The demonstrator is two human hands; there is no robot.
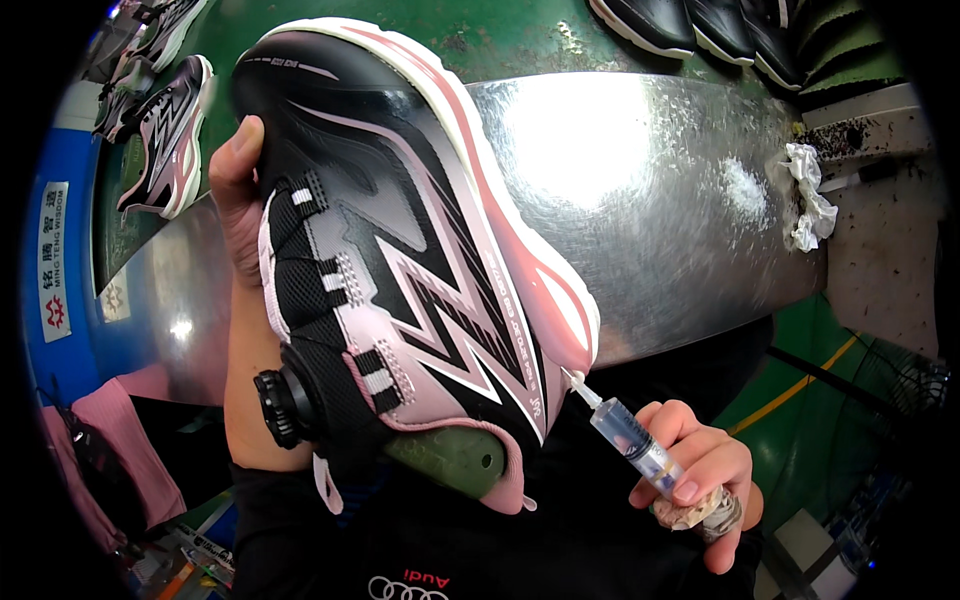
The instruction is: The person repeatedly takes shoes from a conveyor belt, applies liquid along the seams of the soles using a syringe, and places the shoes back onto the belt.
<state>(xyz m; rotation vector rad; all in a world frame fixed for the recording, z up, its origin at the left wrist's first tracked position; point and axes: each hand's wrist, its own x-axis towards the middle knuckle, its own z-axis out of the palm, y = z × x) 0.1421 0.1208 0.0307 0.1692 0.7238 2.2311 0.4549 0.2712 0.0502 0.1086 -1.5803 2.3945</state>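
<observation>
A black, grey and pink sports shoe (400, 250) is held up on its side over my lap, toe pointing away and sole to the right. My left hand (240, 185) is closed around its far left part, the thumb near the toe; the other fingers are hidden behind it. A green shoe last (455, 462) fills the shoe, and a black dial (285, 405) sits on its tongue side. My right hand (708, 460) grips a clear syringe (632, 440), whose white tip reaches the sole edge at the heel. A crumpled pale wad (698, 512) is also in those fingers.
A shiny metal sheet (650, 280) covers the near part of the green table (500, 45). Similar shoes (175, 140) stand at the far left, black shoes (650, 22) at the back right. Crumpled white tissue (810, 200) lies at the sheet's right end, beside a dark-stained tray (850, 135).
</observation>
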